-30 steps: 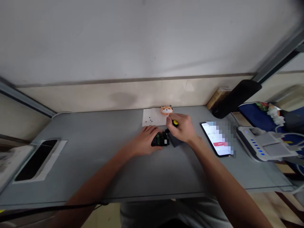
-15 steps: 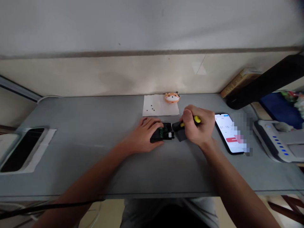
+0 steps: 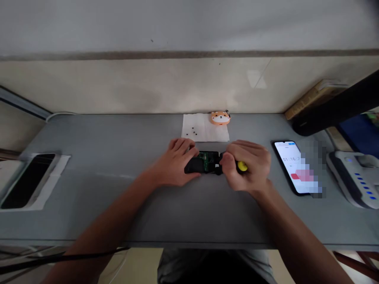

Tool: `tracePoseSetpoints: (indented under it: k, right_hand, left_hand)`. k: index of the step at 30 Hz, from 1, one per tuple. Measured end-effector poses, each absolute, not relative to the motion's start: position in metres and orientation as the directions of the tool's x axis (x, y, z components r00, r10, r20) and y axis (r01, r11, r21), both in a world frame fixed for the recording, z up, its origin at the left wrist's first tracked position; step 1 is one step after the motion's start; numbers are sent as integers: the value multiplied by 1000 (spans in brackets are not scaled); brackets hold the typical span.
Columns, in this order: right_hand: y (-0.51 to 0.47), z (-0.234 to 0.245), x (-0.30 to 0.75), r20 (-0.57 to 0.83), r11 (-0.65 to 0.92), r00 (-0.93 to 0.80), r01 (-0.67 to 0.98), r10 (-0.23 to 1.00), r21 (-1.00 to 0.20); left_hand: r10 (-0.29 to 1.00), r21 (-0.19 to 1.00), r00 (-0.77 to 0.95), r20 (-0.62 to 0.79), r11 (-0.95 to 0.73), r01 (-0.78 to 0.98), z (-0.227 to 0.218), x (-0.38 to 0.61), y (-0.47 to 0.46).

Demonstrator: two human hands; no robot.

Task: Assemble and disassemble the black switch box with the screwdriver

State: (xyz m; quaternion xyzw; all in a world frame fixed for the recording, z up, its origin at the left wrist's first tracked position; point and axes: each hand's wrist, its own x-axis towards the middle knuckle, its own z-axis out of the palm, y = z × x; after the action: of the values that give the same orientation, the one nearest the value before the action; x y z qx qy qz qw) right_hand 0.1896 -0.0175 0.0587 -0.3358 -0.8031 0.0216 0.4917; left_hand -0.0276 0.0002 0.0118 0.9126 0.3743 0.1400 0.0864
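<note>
My left hand (image 3: pixel 177 162) is closed around the left end of a small black electronic device (image 3: pixel 194 165) lying on the grey desk. Its casing is open, and a green circuit board (image 3: pixel 205 159) shows in the middle. A fist made by my right hand (image 3: pixel 248 165) grips a screwdriver with a black and yellow handle (image 3: pixel 242 166), at the device's right end. The fingers cover most of the screwdriver, and its tip cannot be made out. Several tiny dark screws (image 3: pixel 194 132) lie on a folded white paper (image 3: pixel 204 136) behind the device.
An orange animal-faced case (image 3: pixel 220 118) sits on the paper's right corner. A lit phone (image 3: pixel 288 161) lies to the right, beside a power strip (image 3: pixel 355 173) and a black cylinder (image 3: pixel 331 108). At the left, another phone (image 3: pixel 28 181) rests on white paper.
My right hand has turned and closed more tightly over the screwdriver, bringing it against the device's right end. My left hand keeps its hold. The whole view has shifted slightly.
</note>
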Motion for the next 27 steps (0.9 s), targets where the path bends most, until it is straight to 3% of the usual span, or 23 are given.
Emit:
tracePoseSetpoints:
  k: [9,15,24,27]
  right_hand:
    - [-19,58,188,779,772,-307,547,546,-326]
    - [-15,46,186,818,765,-215,536,533,-357]
    - [-10,39,189,774,686,-120,561,622,-464]
    - [-9,42,194,780,661,1,530,626,-531]
  left_hand:
    - [706,246,677,208,-707,663,14,-26,-2]
    - [725,263,663,186,-687,677,11,-25,-3]
    - [727,228,652,215,-686,691,14,-26,-3]
    - [707,206,657,261,-706,678,17,-21,-7]
